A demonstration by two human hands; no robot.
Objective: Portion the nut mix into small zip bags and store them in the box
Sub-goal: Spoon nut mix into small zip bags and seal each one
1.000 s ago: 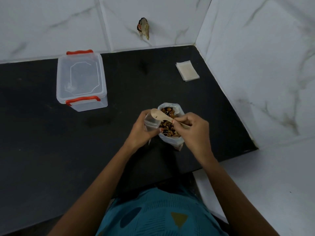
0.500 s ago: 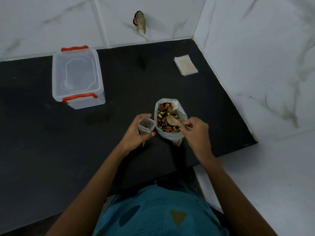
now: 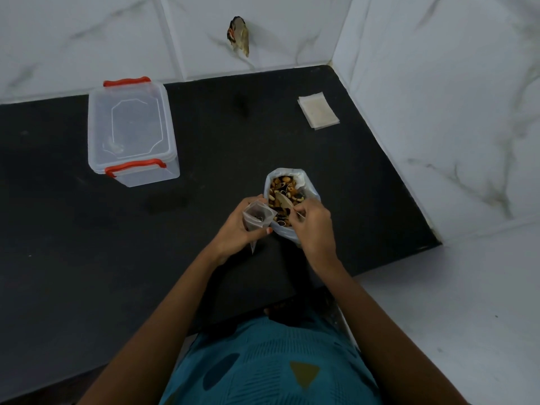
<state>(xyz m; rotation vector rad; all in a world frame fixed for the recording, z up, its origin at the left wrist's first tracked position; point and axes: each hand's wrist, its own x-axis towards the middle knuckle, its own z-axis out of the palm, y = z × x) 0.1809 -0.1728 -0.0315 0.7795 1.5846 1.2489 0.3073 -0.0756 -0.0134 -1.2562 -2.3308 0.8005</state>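
Note:
A large plastic bag of nut mix (image 3: 287, 182) stands open on the black counter. My right hand (image 3: 314, 229) holds a wooden spoon (image 3: 284, 199) whose bowl is dipped in the nuts. My left hand (image 3: 239, 226) holds a small zip bag (image 3: 257, 218) open-mouthed just left of the big bag; a few pieces lie inside it. A clear box (image 3: 131, 130) with a closed lid and red clips sits at the back left.
A stack of flat small zip bags (image 3: 318, 111) lies at the back right near the marble wall. The black counter (image 3: 87, 244) ends at a white ledge (image 3: 467, 287) on the right. A small object hangs on the back wall (image 3: 239, 35).
The spoon went from over the small zip bag down into the nut mix. My left hand has kept the small bag beside the big bag.

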